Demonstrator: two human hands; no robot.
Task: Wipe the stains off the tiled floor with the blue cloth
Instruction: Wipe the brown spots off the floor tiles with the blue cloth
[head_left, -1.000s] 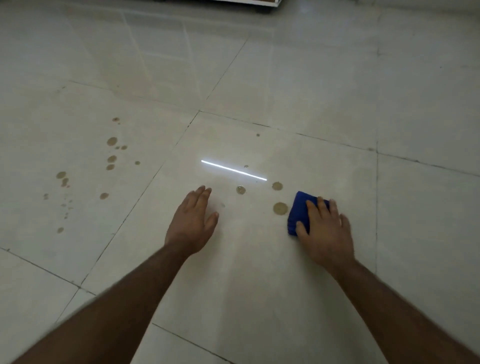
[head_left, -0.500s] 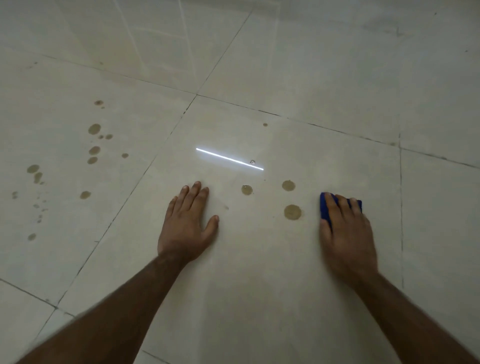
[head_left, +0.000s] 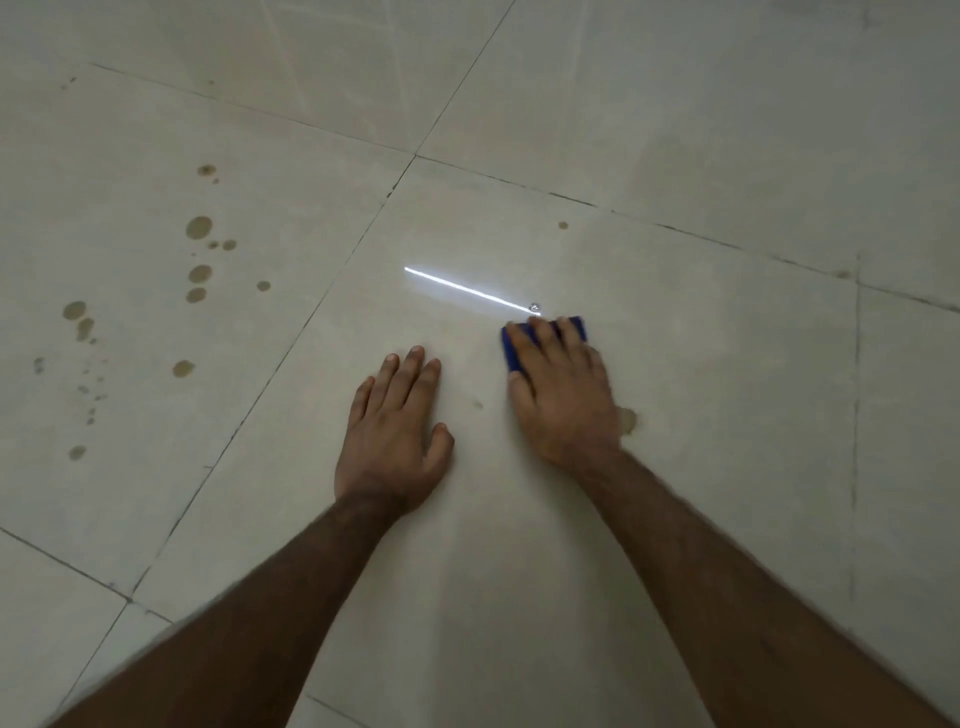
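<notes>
I see the blue cloth (head_left: 511, 349) as a small folded pad, deep blue, lying flat on the tiled floor (head_left: 727, 156) just below the near end of a bright light streak (head_left: 470, 291). My right hand (head_left: 563, 395) presses it down with straight fingers laid over the top, so only its far edge and left side show. My left hand (head_left: 392, 441) rests flat beside it, fingers together, thumb out. Brown stains (head_left: 199, 227) dot the tile to the left. A pale smear (head_left: 629, 420) peeks from behind my right wrist; its extent is hidden.
</notes>
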